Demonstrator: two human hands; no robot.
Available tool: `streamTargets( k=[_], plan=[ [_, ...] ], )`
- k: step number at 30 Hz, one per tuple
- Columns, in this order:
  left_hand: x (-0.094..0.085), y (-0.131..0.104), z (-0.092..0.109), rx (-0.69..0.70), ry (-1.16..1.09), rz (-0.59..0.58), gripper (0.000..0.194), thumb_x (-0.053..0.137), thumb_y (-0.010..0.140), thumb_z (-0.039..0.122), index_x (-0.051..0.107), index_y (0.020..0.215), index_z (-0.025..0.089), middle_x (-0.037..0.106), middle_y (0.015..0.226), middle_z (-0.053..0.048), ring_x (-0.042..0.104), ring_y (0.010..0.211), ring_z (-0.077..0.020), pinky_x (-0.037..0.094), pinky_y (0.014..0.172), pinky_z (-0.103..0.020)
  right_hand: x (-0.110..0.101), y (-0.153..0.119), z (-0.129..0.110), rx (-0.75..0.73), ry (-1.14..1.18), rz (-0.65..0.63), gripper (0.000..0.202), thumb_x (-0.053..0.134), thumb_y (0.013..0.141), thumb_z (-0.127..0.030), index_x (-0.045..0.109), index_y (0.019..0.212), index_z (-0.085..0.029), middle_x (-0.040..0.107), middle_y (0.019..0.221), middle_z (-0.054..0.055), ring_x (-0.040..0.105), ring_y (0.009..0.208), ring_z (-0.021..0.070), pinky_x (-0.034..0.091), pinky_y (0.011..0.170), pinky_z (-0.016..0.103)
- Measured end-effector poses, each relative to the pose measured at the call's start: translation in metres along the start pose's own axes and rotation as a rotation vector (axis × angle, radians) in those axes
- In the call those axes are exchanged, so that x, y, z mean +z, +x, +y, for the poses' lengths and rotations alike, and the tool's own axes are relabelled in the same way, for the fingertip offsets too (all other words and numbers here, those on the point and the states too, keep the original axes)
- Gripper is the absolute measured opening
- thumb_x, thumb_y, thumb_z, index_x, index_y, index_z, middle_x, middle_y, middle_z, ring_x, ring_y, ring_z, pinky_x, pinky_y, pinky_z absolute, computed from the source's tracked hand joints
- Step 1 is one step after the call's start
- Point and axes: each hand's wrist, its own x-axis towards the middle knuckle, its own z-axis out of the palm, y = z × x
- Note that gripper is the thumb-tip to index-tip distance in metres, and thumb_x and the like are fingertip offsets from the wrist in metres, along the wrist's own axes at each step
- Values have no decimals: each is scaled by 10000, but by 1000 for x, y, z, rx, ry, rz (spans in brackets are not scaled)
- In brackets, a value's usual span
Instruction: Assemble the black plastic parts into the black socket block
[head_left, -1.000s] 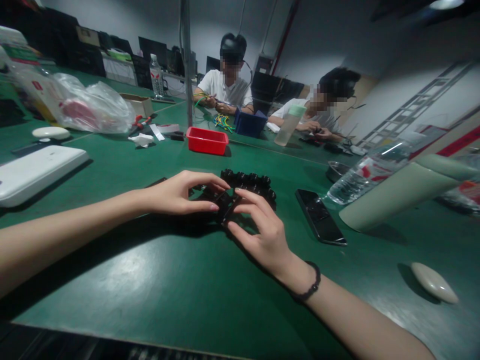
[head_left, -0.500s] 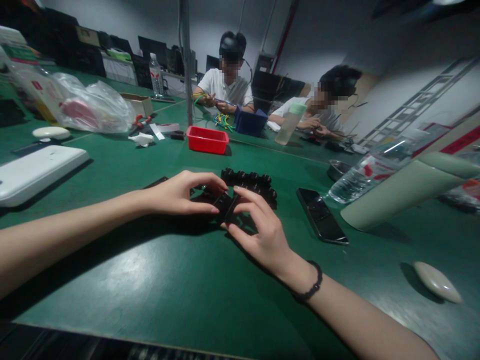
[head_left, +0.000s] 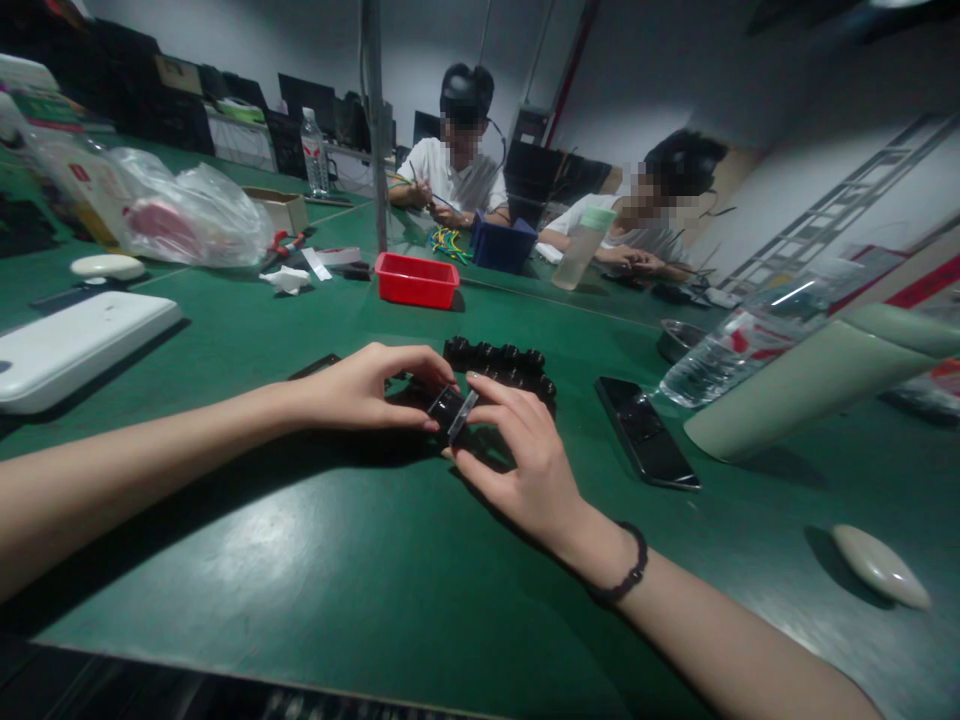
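Near the middle of the green table, my left hand pinches a small black part between thumb and fingers. My right hand grips a thin flat piece by its edges, up against the right side of the black part. Whether the two pieces are joined cannot be made out. Just behind my hands lie rows of black knobbed parts, partly hidden by my right fingers. A flat dark object shows behind my left wrist.
A red tray stands behind the black parts. To the right are a phone, a green cylinder, a water bottle and a pale rounded object. A white device lies left. Two people work across the table.
The thin piece in my right hand has tilted slightly and now looks lighter. My hands have barely moved. Across the table, the people's hands have shifted.
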Motion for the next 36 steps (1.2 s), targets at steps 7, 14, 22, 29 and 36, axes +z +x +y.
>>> streamTargets(
  k=[7, 14, 22, 29, 36],
  plan=[
    [1, -1, -3, -12, -9, -5, 379, 736, 775, 350, 600, 1082, 176, 699, 1030, -67, 667, 967, -202, 534, 864, -357, 1, -2, 1, 33, 91, -40, 207, 652, 835, -219, 603, 1036, -203, 581, 1362, 153, 570, 1256, 270, 495, 1022, 488],
    [1, 0, -2, -25, -23, -8, 379, 749, 759, 357, 600, 1057, 177, 697, 1016, -62, 666, 958, -205, 532, 853, -360, 3, -2, 2, 45, 128, -15, 231, 665, 824, -208, 575, 1036, -186, 559, 1351, 197, 592, 1222, 256, 524, 1003, 462],
    [1, 0, -2, -11, -18, -7, 368, 754, 754, 346, 601, 1043, 176, 697, 1003, -59, 668, 946, -203, 533, 844, -355, 4, -3, 3, 53, 144, -39, 240, 656, 830, -211, 565, 1051, -195, 588, 1309, 172, 576, 1241, 263, 519, 1008, 477],
    [1, 0, -3, -11, -15, -18, 372, 744, 766, 345, 598, 1064, 175, 696, 1009, -59, 665, 943, -195, 531, 838, -337, 3, -3, 3, 38, 139, -42, 233, 655, 830, -199, 558, 1042, -181, 595, 1292, 183, 579, 1235, 259, 522, 1004, 456],
    [1, 0, -1, -26, -4, -33, 366, 742, 763, 335, 607, 1059, 167, 699, 996, -51, 662, 932, -190, 526, 841, -321, 5, -3, 3, 32, 150, -28, 245, 674, 815, -199, 546, 1023, -184, 602, 1280, 187, 589, 1223, 250, 530, 993, 443]
  ],
)
